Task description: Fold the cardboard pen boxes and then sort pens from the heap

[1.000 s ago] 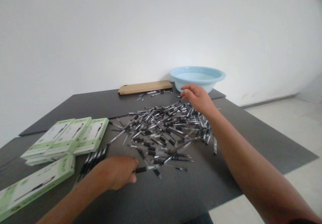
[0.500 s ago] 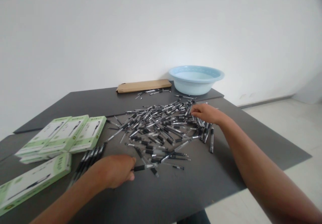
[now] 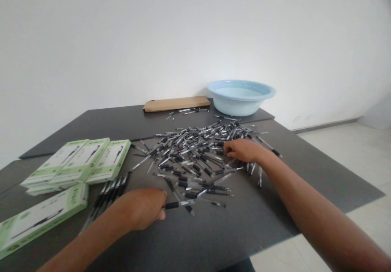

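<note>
A large loose heap of pens [image 3: 189, 145], black and clear, covers the middle of the dark table [image 3: 214, 235]. My left hand [image 3: 146, 209], fingers closed, holds a pen [image 3: 174, 205] whose black and clear end points right toward the heap's near edge. On the heap's right side my right hand [image 3: 240, 150] is closed, with its fingertips down among the pens; what it pinches is hidden. Several pens lie side by side in a row [image 3: 106, 198] left of my left hand, partly behind my forearm.
White and green pen boxes [image 3: 79, 160] are stacked at the left, with another box [image 3: 45, 219] nearer. A flat cardboard piece [image 3: 176, 104] and a light blue basin [image 3: 240, 103] stand at the back, before a white wall. A few pens lie near the cardboard.
My right hand has moved left and slightly nearer over the heap, and pens on the right side have shifted. My left hand still holds its pen. The view has moved slightly.
</note>
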Motion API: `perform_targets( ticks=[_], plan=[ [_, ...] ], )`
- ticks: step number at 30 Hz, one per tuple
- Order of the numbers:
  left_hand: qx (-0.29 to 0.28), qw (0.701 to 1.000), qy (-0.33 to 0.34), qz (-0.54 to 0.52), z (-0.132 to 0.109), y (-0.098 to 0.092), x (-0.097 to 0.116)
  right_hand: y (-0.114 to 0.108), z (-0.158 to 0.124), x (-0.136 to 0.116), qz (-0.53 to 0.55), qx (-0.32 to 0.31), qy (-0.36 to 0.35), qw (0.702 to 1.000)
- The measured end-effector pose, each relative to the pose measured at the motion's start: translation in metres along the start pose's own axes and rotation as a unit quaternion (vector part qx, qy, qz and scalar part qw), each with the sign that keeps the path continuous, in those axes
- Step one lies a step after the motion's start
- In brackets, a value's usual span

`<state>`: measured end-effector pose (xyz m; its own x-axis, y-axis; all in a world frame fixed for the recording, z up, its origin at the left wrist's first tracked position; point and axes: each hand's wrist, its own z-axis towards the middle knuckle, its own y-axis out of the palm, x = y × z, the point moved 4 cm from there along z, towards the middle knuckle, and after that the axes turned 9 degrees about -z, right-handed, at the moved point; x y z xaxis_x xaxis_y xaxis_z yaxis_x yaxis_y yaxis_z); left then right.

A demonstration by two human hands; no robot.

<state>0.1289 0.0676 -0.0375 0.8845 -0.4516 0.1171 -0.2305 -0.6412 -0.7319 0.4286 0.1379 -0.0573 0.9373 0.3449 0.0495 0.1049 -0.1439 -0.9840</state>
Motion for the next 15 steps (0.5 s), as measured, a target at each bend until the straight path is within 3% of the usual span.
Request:
perform_targets(
  ticks=[5,10,15],
  plan=[
    [-0.006,1.0,-0.005,-0.005,-0.001,0.0,0.001,0.002,0.004,0.025,-0.007,0.033,0.06,0.998],
    [0.009,1.0,-0.005,-0.012,0.0,0.0,-0.001,0.001,0.004,0.043,0.0,0.043,0.071,0.997],
    [-0.003,1.0,-0.007,0.003,-0.002,-0.001,0.001,-0.005,0.0,0.032,0.016,0.042,0.055,0.997]
  ],
)
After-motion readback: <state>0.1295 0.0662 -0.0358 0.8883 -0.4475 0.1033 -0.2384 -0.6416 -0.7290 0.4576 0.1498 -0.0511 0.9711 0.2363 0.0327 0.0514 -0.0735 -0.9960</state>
